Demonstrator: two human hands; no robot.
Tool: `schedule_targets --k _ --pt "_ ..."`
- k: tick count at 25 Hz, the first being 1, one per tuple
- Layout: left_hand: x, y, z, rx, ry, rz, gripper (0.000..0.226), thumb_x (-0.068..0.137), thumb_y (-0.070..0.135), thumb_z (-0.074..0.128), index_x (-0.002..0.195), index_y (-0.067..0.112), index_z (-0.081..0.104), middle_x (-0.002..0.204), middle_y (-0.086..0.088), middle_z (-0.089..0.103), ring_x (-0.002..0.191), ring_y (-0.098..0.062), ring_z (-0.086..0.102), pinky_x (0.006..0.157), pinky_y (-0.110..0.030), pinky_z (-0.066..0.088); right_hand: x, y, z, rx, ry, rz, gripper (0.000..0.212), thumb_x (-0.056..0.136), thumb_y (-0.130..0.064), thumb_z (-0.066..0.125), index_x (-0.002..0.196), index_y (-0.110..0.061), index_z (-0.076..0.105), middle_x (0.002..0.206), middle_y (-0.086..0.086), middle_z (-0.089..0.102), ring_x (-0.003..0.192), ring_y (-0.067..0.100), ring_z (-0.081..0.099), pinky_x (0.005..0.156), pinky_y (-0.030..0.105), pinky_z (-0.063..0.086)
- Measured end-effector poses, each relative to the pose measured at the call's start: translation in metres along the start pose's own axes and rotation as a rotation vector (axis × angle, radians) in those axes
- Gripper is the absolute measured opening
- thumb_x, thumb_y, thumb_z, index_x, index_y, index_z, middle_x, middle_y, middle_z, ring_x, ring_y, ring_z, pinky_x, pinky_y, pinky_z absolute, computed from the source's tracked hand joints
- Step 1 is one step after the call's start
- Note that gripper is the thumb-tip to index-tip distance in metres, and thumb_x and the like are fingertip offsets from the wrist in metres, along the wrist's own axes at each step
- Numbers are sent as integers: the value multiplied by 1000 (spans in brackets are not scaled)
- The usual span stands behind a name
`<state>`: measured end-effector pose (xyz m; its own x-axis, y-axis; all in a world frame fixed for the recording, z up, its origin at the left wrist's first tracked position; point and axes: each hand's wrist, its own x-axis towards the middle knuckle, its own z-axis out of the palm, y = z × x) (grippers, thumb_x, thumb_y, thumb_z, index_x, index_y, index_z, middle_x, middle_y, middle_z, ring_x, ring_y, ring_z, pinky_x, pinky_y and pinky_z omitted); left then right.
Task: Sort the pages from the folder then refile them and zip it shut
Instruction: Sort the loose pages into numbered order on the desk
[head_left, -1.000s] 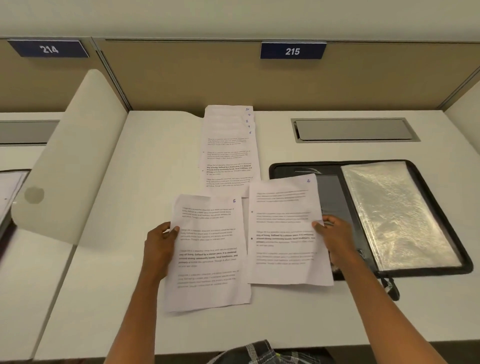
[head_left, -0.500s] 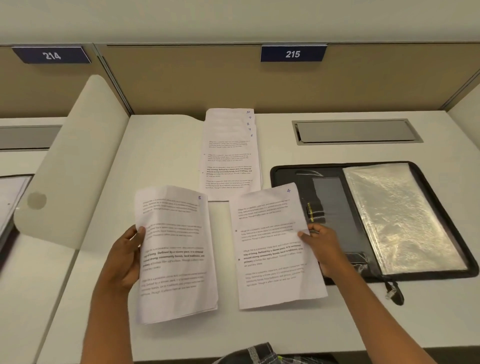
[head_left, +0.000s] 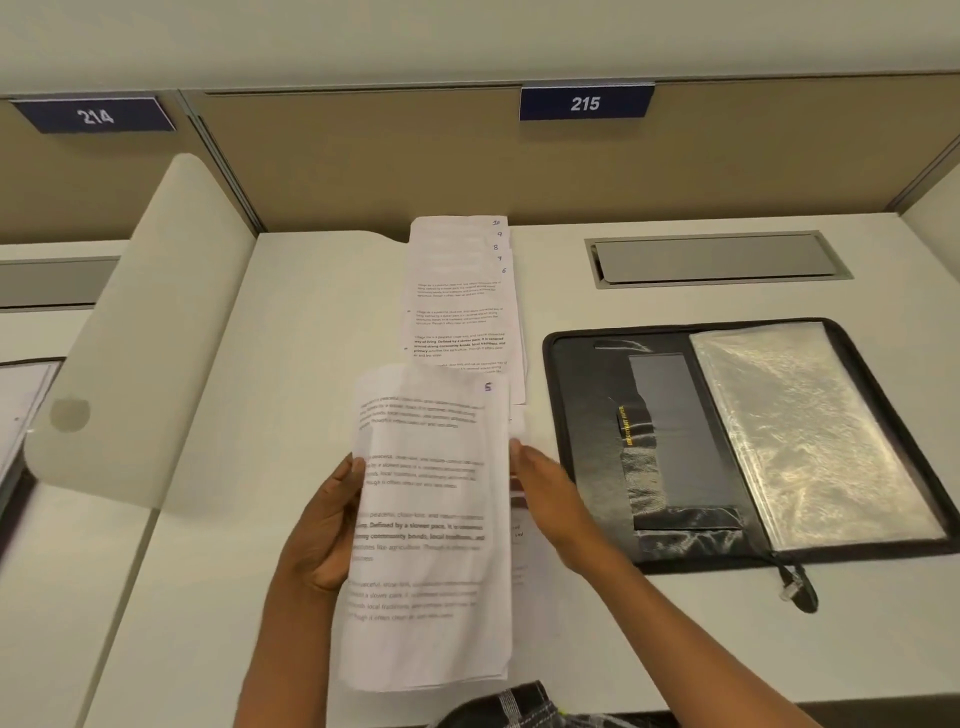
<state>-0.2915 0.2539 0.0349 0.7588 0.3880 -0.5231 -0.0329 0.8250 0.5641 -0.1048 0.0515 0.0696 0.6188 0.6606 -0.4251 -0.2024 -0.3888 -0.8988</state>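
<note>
Lying near held pages (head_left: 426, 519): stack (head_left: 462, 312), folder (head_left: 665, 415).

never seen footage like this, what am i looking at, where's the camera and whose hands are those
There is no machine here: a person wears a camera on the head, looking down at a desk, so this single view shows their own two hands. The left hand holds a printed page marked 5 by its left edge. The right hand grips a second sheet, mostly hidden behind it. Farther back lie fanned pages numbered 6 to 10. On the right an open black zip folder holds a clear sleeve.
</note>
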Motion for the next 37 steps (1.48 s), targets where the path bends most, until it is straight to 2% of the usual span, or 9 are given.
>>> schedule_targets --k 2,5,9,12,17,22,30,34,37 --pt "6 -7 13 71 68 26 43 107 20 51 147 3 53 142 -21 61 129 -37 61 105 -59 51 0 -8 2 311 -123 166 55 103 -67 29 125 -38 69 114 -8 77 108 14 73 97 36 57" --pt "15 -12 15 188 168 53 38 105 19 54 139 4 61 133 -19 69 116 -34 70 92 -50 61 11 5 -3 431 23 211 56 102 -65 36 121 -25 72 111 3 78 105 25 74 94 42 57" --pt "17 -20 15 569 339 101 19 106 20 59 115 14 74 110 -6 79 99 -29 75 86 -43 58 15 27 -7 -66 200 30 14 95 -25 72 104 -15 69 101 -1 73 96 23 72 82 33 62" --pt "18 -25 19 856 505 203 9 97 17 72 104 21 76 90 3 77 77 -15 71 74 -36 56 12 37 -7 -216 248 28 13 91 -14 77 97 -17 66 96 -9 70 88 11 70 79 30 62" --pt "12 -34 19 1028 676 243 17 85 14 85 95 14 72 84 0 73 77 -15 69 64 -25 49 6 47 -10 -398 294 80 23 88 -20 81 87 -17 58 83 -5 67 75 10 67 64 18 53" --pt "8 -35 16 1080 724 247 16 82 16 87 80 19 72 74 1 75 74 -22 72 72 -35 57 1 57 -14 -536 322 56 20 89 -31 80 76 -21 68 76 -9 68 69 8 66 65 20 54" --pt "-8 -30 35 1390 766 354 26 90 30 79 71 25 62 91 6 65 77 -19 63 62 -32 42 -12 51 -10 -642 339 -102 17 93 -36 73 91 -27 59 86 -18 63 72 6 64 63 18 57" --pt "-11 -10 55 1252 692 401 25 97 29 71 77 18 59 83 3 66 73 -15 62 60 -30 42 -5 22 -16 -455 331 -128 12 93 -31 73 88 -28 63 85 -20 65 75 4 66 62 11 53" --pt "10 18 68 989 635 335 18 101 30 67 88 18 62 71 -3 72 61 -17 62 56 -36 50 24 -10 -26 -159 274 -80 8 93 -21 75 88 -17 70 82 -4 76 77 11 74 68 26 62"
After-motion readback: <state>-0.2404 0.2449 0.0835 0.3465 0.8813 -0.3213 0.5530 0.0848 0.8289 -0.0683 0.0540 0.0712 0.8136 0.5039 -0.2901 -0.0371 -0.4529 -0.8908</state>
